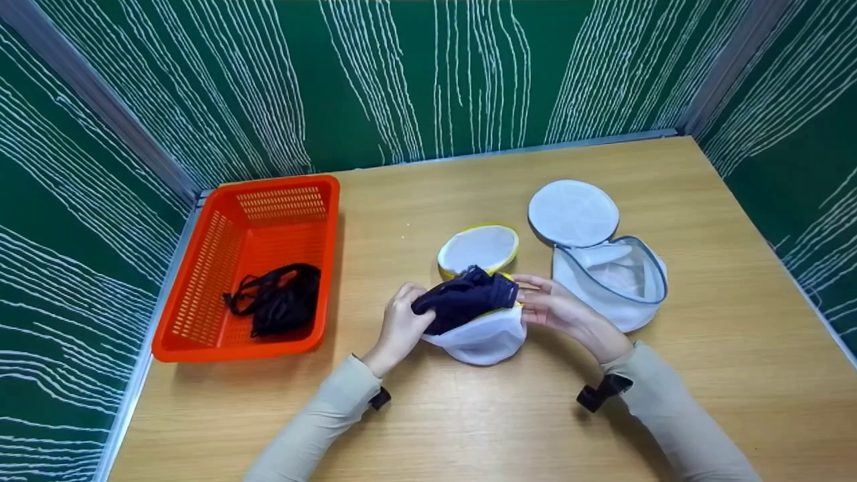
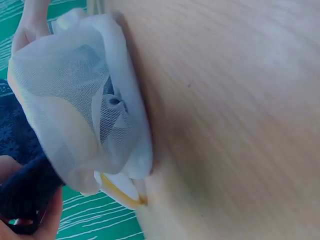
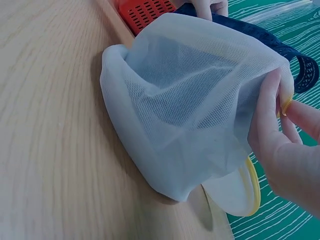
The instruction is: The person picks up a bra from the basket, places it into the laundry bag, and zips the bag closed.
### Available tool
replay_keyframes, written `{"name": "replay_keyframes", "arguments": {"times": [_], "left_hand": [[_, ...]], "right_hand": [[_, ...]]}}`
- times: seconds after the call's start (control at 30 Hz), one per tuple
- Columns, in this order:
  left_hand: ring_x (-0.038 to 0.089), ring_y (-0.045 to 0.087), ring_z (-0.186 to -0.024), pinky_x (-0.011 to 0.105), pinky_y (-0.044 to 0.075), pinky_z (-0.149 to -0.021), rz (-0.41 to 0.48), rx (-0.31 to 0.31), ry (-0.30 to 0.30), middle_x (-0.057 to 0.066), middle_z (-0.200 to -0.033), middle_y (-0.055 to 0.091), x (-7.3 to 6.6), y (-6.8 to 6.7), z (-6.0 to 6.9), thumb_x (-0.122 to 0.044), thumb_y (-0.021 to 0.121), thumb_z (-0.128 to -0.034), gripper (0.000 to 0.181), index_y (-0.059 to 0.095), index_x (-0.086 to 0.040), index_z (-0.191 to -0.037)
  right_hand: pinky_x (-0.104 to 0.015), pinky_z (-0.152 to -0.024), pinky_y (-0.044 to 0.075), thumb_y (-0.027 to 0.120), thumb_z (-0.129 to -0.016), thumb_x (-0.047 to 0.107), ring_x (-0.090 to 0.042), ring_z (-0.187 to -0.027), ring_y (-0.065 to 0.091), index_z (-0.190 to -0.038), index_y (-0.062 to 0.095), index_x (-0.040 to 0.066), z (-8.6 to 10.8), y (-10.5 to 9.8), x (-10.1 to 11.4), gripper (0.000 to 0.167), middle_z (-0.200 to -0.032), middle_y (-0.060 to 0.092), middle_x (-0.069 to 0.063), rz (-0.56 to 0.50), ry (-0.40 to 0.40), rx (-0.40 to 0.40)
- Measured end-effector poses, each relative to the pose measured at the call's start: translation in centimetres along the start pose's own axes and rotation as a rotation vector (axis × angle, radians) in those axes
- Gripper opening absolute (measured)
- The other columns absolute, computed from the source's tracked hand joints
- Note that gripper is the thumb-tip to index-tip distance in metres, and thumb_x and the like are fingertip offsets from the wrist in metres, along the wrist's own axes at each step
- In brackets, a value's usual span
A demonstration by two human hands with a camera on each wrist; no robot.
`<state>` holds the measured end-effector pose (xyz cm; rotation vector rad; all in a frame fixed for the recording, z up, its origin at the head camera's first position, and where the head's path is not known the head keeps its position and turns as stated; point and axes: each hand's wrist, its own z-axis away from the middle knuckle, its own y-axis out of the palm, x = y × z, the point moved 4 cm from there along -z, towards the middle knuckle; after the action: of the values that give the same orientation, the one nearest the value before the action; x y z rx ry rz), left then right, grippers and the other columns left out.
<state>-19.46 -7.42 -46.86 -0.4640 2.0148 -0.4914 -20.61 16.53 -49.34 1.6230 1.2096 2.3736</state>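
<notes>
A navy lace undergarment [image 1: 462, 301] lies over the mouth of a white mesh laundry bag [image 1: 485, 341] with yellow zip trim. My left hand [image 1: 403, 328] grips the garment's left end; the left wrist view shows its dark fabric [image 2: 30, 185] bunched between thumb and fingers. On the other side, my right hand [image 1: 559, 311] pinches the bag's rim by the yellow zip, with thumb outside and fingers against the mesh [image 3: 195, 100]. The bag's round lid [image 1: 479, 249] is folded back behind it. Some dark fabric shows through the mesh, but how much is inside I cannot tell.
A second white mesh bag [image 1: 606, 308] with grey trim stands unzipped to the right, its round lid [image 1: 574, 213] laid back. At the left is an orange plastic basket [image 1: 328, 268] containing a black strappy item [image 1: 288, 301]. Green panels [image 1: 428, 80] edge the wooden table [image 1: 428, 428].
</notes>
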Motion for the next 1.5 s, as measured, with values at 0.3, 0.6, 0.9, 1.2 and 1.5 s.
{"name": "replay_keyframes", "arguments": {"times": [0.3, 0.6, 0.9, 1.2, 1.5], "left_hand": [[0.022, 0.053, -0.077, 0.031, 0.047, -0.07, -0.238, -0.028, 0.268, 0.008, -0.081, 0.053, -2.1, -1.2, 0.0, 0.01, 0.065, -0.0582, 0.019, 0.058, 0.003, -0.074], [0.024, 0.049, -0.072, 0.028, 0.048, -0.063, -0.522, 0.078, 0.484, 0.011, -0.083, 0.051, -4.0, -0.8, 0.4, 0.009, 0.069, -0.0598, 0.021, 0.057, 0.003, -0.075], [0.025, 0.053, -0.08, 0.029, 0.049, -0.07, -0.704, 0.191, 0.558, 0.013, -0.088, 0.054, -5.5, 0.8, 0.1, 0.005, 0.064, -0.0679, 0.009, 0.058, 0.002, -0.074], [0.022, 0.05, -0.1, 0.031, 0.041, -0.09, -0.252, 0.393, 0.257, 0.008, -0.097, 0.055, -4.3, 0.7, -1.1, -0.01, 0.07, -0.0697, 0.026, 0.064, -0.004, -0.094], [0.023, 0.056, -0.091, 0.035, 0.046, -0.079, 0.255, 0.222, -0.071, 0.012, -0.096, 0.062, -1.6, -1.2, -1.2, -0.015, 0.066, -0.0786, 0.023, 0.065, 0.001, -0.095]], "right_hand": [[-0.027, -0.076, 0.05, 0.042, -0.089, -0.006, -0.016, -0.088, 0.059, -0.109, 0.051, 0.013, 0.7, -0.3, 0.3, 0.029, -0.102, 0.06, -0.005, 0.029, 0.036, -0.065], [-0.031, -0.08, 0.049, 0.042, -0.088, -0.007, -0.018, -0.089, 0.06, -0.107, 0.054, 0.013, 0.9, 0.1, 0.3, 0.03, -0.104, 0.058, -0.005, 0.027, 0.063, -0.059], [-0.033, -0.081, 0.048, 0.033, -0.09, -0.01, -0.017, -0.089, 0.06, -0.11, 0.056, 0.011, 0.3, 1.0, 0.3, 0.037, -0.1, 0.061, -0.005, 0.05, 0.01, 0.063], [-0.032, -0.079, 0.049, 0.032, -0.09, -0.009, -0.018, -0.089, 0.06, -0.11, 0.057, 0.012, -0.1, 0.7, 0.2, 0.039, -0.098, 0.063, -0.007, 0.011, -0.015, 0.07], [-0.031, -0.079, 0.049, 0.036, -0.089, -0.009, -0.018, -0.09, 0.06, -0.111, 0.056, 0.013, 0.1, 0.4, 0.3, 0.037, -0.103, 0.062, -0.007, -0.011, -0.007, 0.039]]}}
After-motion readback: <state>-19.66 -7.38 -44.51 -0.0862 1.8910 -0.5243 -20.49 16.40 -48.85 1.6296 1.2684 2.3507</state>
